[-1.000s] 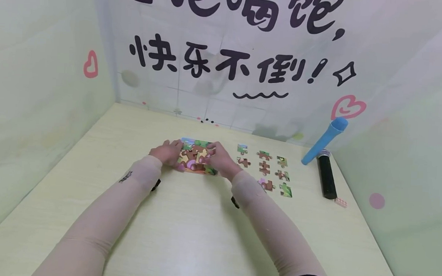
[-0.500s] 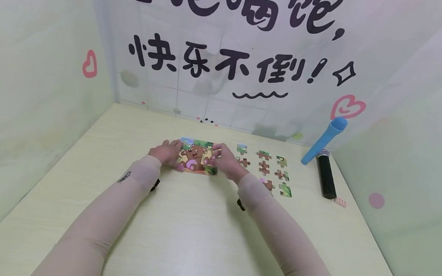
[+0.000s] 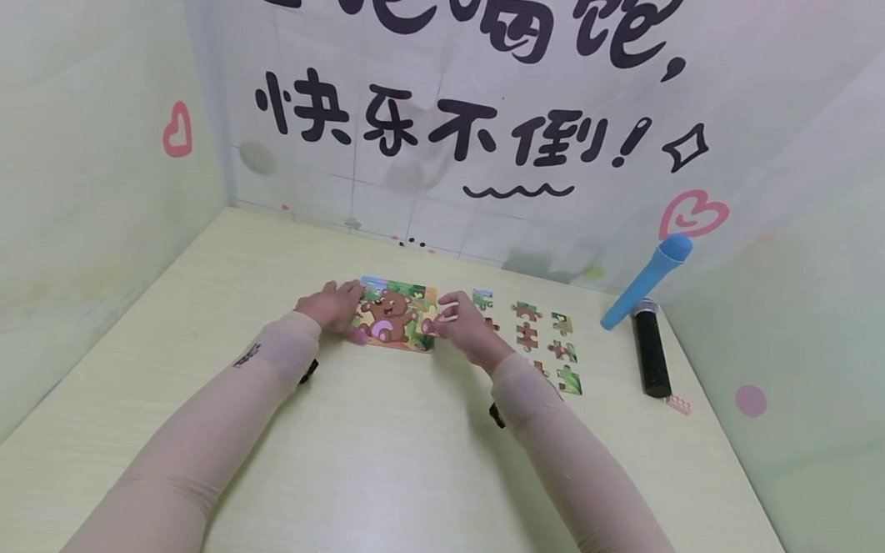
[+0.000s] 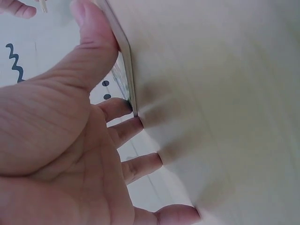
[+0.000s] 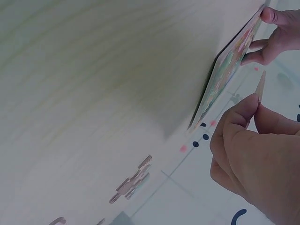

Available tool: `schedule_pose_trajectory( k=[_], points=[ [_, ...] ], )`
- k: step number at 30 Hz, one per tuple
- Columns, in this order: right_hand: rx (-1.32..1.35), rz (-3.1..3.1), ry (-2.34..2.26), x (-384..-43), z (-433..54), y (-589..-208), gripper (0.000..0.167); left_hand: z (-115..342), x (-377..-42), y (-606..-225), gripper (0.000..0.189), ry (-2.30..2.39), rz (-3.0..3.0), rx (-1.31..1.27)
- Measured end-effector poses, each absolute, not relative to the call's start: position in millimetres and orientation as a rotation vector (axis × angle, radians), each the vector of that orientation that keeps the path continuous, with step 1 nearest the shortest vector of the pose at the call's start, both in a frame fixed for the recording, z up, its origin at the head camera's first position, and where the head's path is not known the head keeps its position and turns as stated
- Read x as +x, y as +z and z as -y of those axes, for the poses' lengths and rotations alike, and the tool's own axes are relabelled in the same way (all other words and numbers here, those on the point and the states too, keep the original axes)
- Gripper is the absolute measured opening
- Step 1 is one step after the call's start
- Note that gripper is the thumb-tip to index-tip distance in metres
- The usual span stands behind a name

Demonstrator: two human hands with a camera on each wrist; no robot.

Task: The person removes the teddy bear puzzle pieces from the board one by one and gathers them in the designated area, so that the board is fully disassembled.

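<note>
In the head view, a bear picture puzzle board (image 3: 389,315) lies flat on the table. My left hand (image 3: 333,306) rests at its left side, thumb at the near corner and fingers spread along the edge. The left wrist view shows those fingertips touching the tabletop beside the board's edge (image 4: 125,61). My right hand (image 3: 472,324) is raised over the board's right side. It pinches a small, thin puzzle piece (image 5: 261,86) between thumb and fingers, seen nearly edge-on in the right wrist view. The piece is clear of the board there.
Several loose puzzle pieces (image 3: 526,338) lie in rows right of the board, some partly hidden by my right hand and sleeve. Farther right are a blue microphone-shaped tube (image 3: 643,291), a black-handled microphone (image 3: 652,354) and a small pink checked block (image 3: 679,404). Fabric walls border the table.
My right hand has moved right with the puzzle piece, away from the board's middle, so more of the bear picture shows. The left hand has stayed at the board's left side.
</note>
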State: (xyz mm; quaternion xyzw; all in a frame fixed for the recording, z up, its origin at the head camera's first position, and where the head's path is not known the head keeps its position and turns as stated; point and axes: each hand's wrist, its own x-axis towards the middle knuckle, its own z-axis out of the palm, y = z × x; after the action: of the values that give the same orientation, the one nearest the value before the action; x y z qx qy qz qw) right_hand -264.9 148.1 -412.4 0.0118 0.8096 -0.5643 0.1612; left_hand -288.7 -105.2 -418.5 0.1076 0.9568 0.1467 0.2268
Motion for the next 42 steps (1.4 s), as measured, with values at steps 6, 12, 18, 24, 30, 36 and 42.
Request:
schedule_pose_trajectory(
  k=[6, 12, 18, 24, 30, 36, 42],
  points=[
    [0.036, -2.306, -1.653, -265, -159, -418, 0.049, 105, -290, -420, 0.105, 0.387, -2.634, 0.301],
    [0.023, -2.318, -1.639, -264, -170, -420, 0.048, 106, -290, -421, 0.104, 0.403, -2.641, 0.308],
    [0.039, -2.342, -1.607, -262, -180, -415, 0.046, 107, -290, -420, 0.105, 0.410, -2.643, 0.315],
    [0.058, -2.357, -1.609, -261, -187, -415, 0.046, 106, -291, -421, 0.104, 0.395, -2.638, 0.306],
    [0.068, -2.367, -1.611, -260, -196, -415, 0.043, 107, -291, -421, 0.105, 0.398, -2.641, 0.309],
    [0.080, -2.330, -1.629, -259, -205, -416, 0.042, 107, -290, -420, 0.105, 0.411, -2.636, 0.310],
    [0.084, -2.337, -1.583, -257, -216, -418, 0.042, 106, -288, -418, 0.105, 0.420, -2.626, 0.300]
  ],
)
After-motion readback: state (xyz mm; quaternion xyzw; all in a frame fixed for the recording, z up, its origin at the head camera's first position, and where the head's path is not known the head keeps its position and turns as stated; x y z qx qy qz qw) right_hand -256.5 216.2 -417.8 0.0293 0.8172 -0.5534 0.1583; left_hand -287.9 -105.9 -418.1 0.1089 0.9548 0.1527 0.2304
